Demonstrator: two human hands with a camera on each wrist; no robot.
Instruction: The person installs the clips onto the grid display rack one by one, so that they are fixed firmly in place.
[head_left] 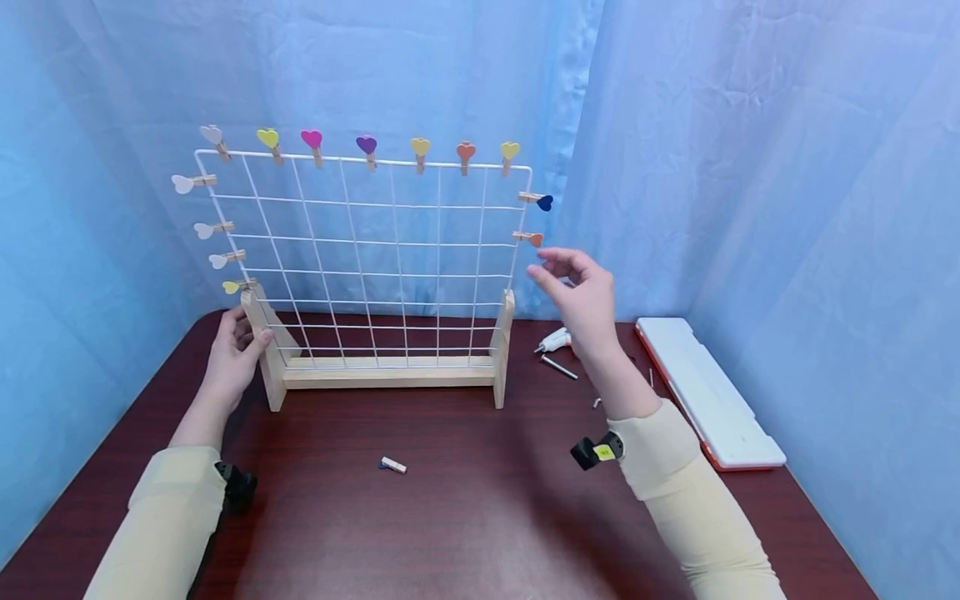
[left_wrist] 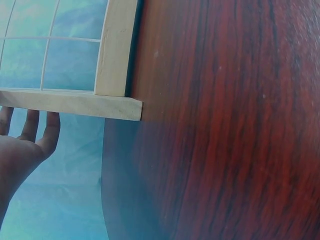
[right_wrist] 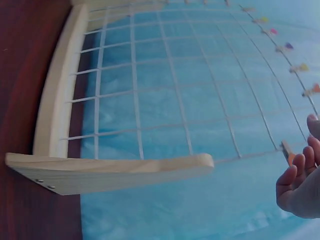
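A white wire grid (head_left: 375, 243) stands upright in a wooden stand (head_left: 390, 377). Small clothespins with coloured hearts are clipped along its top and both sides. My left hand (head_left: 231, 354) holds the stand's left upright, thumb at the front edge; the left wrist view shows fingertips against the upright's outer face (left_wrist: 75, 103). Beside the grid's right edge, my right hand (head_left: 581, 292) has thumb and forefinger apart with nothing between them. Just above those fingertips is an orange-heart clothespin (head_left: 534, 239), clipped on the right wire. A dark blue-heart clothespin (head_left: 545, 202) sits higher up.
One loose clothespin (head_left: 393, 465) lies on the dark red table (head_left: 450, 533) in front of the stand. To the right are a white glue gun (head_left: 555, 339), a glue stick or rod (head_left: 559, 367) and a white case with red edges (head_left: 708, 392). Blue curtains hang behind.
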